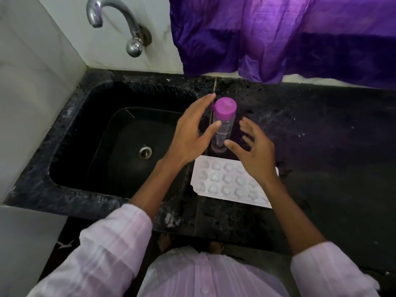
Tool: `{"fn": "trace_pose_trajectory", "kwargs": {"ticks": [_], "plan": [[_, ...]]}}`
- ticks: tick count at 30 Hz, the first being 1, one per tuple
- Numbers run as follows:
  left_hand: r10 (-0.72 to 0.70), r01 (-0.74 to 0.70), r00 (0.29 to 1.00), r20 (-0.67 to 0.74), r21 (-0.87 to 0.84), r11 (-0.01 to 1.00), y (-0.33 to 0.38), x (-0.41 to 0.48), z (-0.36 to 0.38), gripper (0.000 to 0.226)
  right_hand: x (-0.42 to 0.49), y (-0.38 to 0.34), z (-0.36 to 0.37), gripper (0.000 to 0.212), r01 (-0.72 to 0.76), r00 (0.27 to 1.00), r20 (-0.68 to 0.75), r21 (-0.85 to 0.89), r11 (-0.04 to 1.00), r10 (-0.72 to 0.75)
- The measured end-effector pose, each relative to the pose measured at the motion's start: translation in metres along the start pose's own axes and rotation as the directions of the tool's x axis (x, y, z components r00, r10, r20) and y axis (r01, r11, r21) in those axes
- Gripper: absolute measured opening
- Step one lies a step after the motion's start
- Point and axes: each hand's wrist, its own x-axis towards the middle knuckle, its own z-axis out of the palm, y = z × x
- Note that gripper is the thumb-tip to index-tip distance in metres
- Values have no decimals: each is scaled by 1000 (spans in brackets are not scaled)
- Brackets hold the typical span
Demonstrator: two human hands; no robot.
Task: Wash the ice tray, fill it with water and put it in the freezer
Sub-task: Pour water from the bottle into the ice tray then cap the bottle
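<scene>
White ice tray (225, 183) lies flat on desk (321, 146), just in front of the bottle (222, 125). The left hand (192, 136) and right hand (255, 155) flank the bottle, fingers spread, gripping nothing. Risk: a hasty grab knocks the tall narrow bottle over, onto the ice tray or left into the sink (70, 133).

Black stone counter (321, 136), black sink (90, 133), chrome tap (115, 20), white tiled wall (32, 67), purple cloth (289, 33).

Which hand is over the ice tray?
The right hand: it hangs above the ice tray; the left hand is beside the bottle, off the tray.
</scene>
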Motion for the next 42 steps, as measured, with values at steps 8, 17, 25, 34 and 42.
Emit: {"fn": "trace_pose_trajectory", "kwargs": {"ticks": [8,17,25,34,42], "plan": [[-17,32,987,161,-89,996,-1,36,1,63,40,-7,21,55,30,993,114,96,995,-41],[-99,97,984,-147,-24,995,12,22,24,54,36,-3,32,42,119,992,-24,-57,991,-121],[-145,141,989,-12,-161,977,33,38,24,77,37,-3,31,23,88,996,-17,-127,988,-91],[-39,58,992,124,-149,987,22,49,-1,46,33,-5,31,52,132,991,-9,-69,989,-133],[-102,210,935,340,-299,931,22,44,5,58,36,-3,30,47,125,992,1,-81,989,-126]]}}
